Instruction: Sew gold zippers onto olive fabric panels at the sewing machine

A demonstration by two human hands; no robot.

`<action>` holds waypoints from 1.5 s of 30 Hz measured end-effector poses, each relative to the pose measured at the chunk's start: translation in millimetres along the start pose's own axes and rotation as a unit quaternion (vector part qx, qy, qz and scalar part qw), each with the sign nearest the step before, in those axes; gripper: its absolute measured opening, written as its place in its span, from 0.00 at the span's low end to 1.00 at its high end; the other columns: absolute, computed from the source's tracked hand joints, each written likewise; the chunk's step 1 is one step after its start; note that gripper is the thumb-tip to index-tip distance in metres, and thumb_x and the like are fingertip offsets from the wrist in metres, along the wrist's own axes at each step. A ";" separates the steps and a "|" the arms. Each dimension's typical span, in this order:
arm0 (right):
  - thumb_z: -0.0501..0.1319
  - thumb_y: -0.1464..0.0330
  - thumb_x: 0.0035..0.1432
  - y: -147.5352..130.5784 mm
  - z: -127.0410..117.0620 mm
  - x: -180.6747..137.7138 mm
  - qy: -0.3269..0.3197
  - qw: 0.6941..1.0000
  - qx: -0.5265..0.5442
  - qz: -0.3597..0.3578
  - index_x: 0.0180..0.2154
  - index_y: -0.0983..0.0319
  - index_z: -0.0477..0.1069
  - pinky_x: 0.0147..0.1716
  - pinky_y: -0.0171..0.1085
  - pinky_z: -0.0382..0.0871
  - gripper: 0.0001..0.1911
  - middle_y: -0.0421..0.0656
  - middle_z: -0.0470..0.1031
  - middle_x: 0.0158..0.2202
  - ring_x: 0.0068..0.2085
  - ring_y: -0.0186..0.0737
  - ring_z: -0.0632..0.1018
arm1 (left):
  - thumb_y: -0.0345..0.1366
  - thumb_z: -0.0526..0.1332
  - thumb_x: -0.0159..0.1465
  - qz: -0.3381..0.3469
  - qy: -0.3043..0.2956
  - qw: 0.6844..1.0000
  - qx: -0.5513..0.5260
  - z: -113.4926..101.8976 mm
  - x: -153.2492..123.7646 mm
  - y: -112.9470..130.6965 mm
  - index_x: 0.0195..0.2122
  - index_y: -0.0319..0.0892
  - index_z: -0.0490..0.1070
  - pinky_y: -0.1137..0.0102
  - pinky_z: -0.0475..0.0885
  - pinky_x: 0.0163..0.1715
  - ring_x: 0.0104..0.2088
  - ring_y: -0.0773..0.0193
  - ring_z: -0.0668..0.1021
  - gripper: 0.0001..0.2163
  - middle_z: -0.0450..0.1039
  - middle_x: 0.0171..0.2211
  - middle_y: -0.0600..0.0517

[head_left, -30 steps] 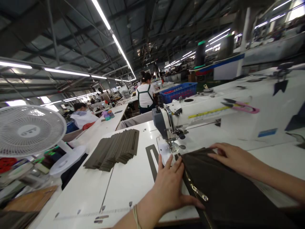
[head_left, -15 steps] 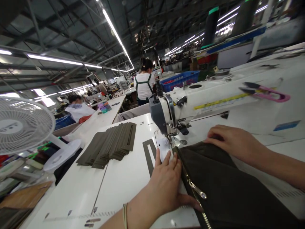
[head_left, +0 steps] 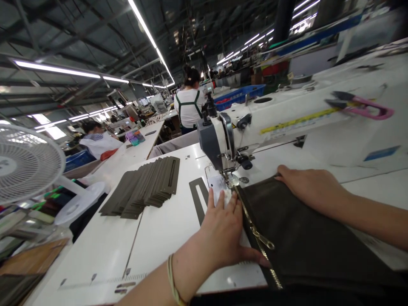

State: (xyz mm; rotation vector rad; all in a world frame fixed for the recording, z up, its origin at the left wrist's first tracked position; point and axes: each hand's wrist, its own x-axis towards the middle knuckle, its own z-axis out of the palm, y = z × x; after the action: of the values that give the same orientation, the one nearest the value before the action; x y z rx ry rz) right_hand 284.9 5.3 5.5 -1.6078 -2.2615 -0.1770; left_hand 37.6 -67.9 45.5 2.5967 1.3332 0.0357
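My left hand lies flat with fingers stretched out, pressing the left edge of a dark olive fabric piece beside its metal zipper. My right hand rests palm down on the fabric's far edge, fingers curled over it. The fabric's front corner sits under the needle of a white sewing machine. A white patch shows under my left fingertips.
A fanned stack of olive slotted pieces and one single slotted piece lie left on the white table. Pink snips rest on the machine arm. A white fan stands far left. Other workers sit at benches beyond.
The view has drifted down and closer. Both hands slid with the fabric toward the needle; my right hand now lies flatter on the fabric's far edge.
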 end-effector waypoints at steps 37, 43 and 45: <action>0.43 0.64 0.69 -50.8 38.3 -46.5 0.005 0.967 0.077 -0.244 0.64 0.67 0.61 0.61 0.59 0.59 0.27 0.52 0.58 0.65 0.66 0.49 0.61 | 0.32 0.56 0.69 0.082 0.074 0.994 -0.020 24.9 -53.8 21.5 0.58 0.42 0.68 0.57 0.54 0.67 0.64 0.55 0.65 0.16 0.61 0.64 0.42; 0.46 0.60 0.69 -58.2 37.9 -47.4 0.025 0.968 0.072 -0.239 0.64 0.63 0.60 0.60 0.59 0.62 0.27 0.51 0.59 0.65 0.65 0.50 0.62 | 0.42 0.59 0.68 0.079 0.067 0.994 -0.018 24.7 -69.1 21.7 0.65 0.39 0.58 0.54 0.51 0.67 0.69 0.51 0.54 0.26 0.49 0.69 0.37; 0.46 0.60 0.69 -60.4 39.2 -49.1 0.044 0.963 0.066 -0.258 0.65 0.63 0.58 0.59 0.60 0.61 0.27 0.50 0.58 0.66 0.65 0.49 0.62 | 0.51 0.63 0.64 0.046 0.080 0.996 0.006 19.7 -74.8 8.4 0.68 0.37 0.50 0.45 0.45 0.67 0.70 0.45 0.47 0.38 0.43 0.70 0.35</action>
State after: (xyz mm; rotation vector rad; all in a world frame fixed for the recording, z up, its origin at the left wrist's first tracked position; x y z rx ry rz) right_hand 234.3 -47.2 -42.2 -0.8994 -2.5130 -0.2158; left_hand 2.7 -136.5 34.0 2.7128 1.2645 0.2560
